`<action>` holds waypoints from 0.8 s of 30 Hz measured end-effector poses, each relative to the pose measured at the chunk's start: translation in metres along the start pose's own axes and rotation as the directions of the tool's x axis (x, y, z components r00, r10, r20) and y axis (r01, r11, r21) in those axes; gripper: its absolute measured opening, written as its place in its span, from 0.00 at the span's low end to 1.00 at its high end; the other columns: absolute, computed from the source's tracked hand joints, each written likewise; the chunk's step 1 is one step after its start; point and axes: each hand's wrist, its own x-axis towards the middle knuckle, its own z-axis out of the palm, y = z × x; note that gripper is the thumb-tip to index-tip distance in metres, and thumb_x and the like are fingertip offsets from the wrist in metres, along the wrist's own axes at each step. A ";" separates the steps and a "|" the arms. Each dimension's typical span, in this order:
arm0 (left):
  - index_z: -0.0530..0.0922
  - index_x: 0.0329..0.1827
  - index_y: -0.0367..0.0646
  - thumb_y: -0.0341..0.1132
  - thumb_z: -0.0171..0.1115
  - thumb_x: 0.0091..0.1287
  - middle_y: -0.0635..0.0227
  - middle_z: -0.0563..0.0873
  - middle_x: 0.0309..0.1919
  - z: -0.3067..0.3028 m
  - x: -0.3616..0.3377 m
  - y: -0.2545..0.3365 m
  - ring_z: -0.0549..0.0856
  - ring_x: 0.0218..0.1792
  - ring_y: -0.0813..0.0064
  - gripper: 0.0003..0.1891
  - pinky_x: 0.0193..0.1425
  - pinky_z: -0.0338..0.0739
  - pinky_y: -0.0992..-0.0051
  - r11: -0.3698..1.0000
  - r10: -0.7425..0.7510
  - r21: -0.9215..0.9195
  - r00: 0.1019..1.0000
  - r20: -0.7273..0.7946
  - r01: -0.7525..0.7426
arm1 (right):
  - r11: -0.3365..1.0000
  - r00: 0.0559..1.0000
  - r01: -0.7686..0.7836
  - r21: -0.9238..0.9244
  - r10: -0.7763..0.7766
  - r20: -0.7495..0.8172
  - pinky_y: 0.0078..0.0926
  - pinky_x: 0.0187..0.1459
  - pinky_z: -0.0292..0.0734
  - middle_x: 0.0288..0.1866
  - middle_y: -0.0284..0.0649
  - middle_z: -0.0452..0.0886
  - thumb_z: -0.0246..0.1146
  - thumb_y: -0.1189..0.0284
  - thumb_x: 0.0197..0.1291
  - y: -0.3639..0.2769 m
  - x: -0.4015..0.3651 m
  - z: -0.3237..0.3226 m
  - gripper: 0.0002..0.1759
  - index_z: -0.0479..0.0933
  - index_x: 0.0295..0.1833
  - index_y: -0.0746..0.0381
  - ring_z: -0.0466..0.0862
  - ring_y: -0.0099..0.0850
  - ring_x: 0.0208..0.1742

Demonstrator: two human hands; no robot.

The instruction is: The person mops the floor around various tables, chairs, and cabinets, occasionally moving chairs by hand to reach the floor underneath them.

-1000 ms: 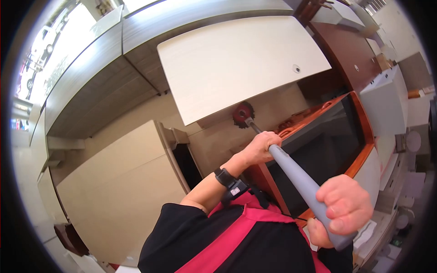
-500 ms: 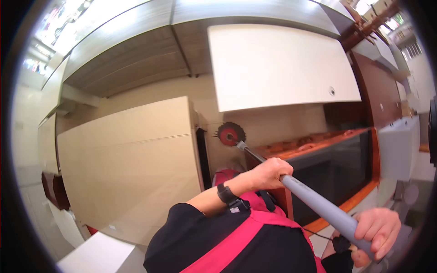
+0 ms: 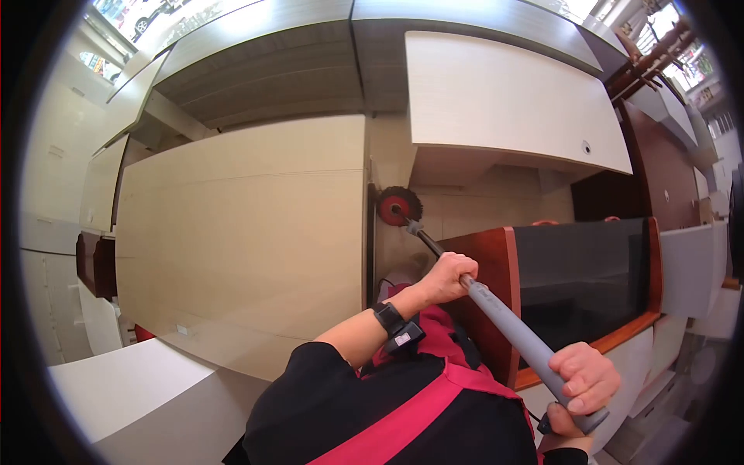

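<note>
My left hand (image 3: pixel 449 277), with a dark watch on its wrist, is wrapped round the upper shaft of a long-handled round brush (image 3: pixel 504 314). My right hand (image 3: pixel 585 378) is closed round the thick grey handle near its lower end. The pole runs diagonally away from me to a disc-shaped brush head (image 3: pixel 400 207), red in the middle with dark bristles. That head is on the tiled floor (image 3: pixel 457 213), close beside the edge of a large beige tabletop (image 3: pixel 248 232).
A white desk (image 3: pixel 511 101) stands ahead. On the right is a reddish-brown wooden cabinet with a dark top (image 3: pixel 585 279). Grey wood-grain desks (image 3: pixel 263 77) line the back. A white surface (image 3: pixel 132 387) lies at lower left. The floor shows as a narrow gap between furniture.
My view has shifted. The brush head is closer to the beige tabletop's edge, and both hands have moved left in view with the pole, still gripping it.
</note>
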 end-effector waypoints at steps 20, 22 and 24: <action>0.76 0.33 0.49 0.33 0.71 0.41 0.66 0.80 0.44 0.115 -0.155 0.012 0.76 0.50 0.63 0.16 0.58 0.62 0.64 0.999 -0.054 0.034 0.811 0.583 0.042 | 0.718 0.762 -0.501 -0.484 0.100 -0.640 0.34 0.49 0.74 0.47 0.54 0.79 0.60 0.75 0.42 -0.023 -0.373 0.099 0.30 0.70 0.57 0.70 0.81 0.43 0.46; 0.76 0.34 0.48 0.33 0.70 0.42 0.63 0.79 0.50 0.121 -0.159 0.007 0.76 0.53 0.62 0.15 0.60 0.62 0.63 0.995 -0.059 -0.027 0.788 0.613 0.095 | 0.735 0.604 -0.619 -0.278 0.219 -0.766 0.35 0.50 0.73 0.48 0.52 0.79 0.61 0.74 0.43 -0.018 -0.404 0.117 0.31 0.70 0.58 0.71 0.81 0.41 0.47; 0.77 0.34 0.49 0.33 0.70 0.42 0.61 0.77 0.53 0.132 -0.165 -0.004 0.74 0.57 0.61 0.14 0.61 0.61 0.60 0.990 -0.096 0.140 0.820 0.564 0.019 | 0.799 0.507 -0.585 -0.143 0.221 -0.833 0.35 0.53 0.72 0.49 0.51 0.78 0.62 0.74 0.43 -0.008 -0.413 0.131 0.32 0.69 0.58 0.71 0.79 0.39 0.49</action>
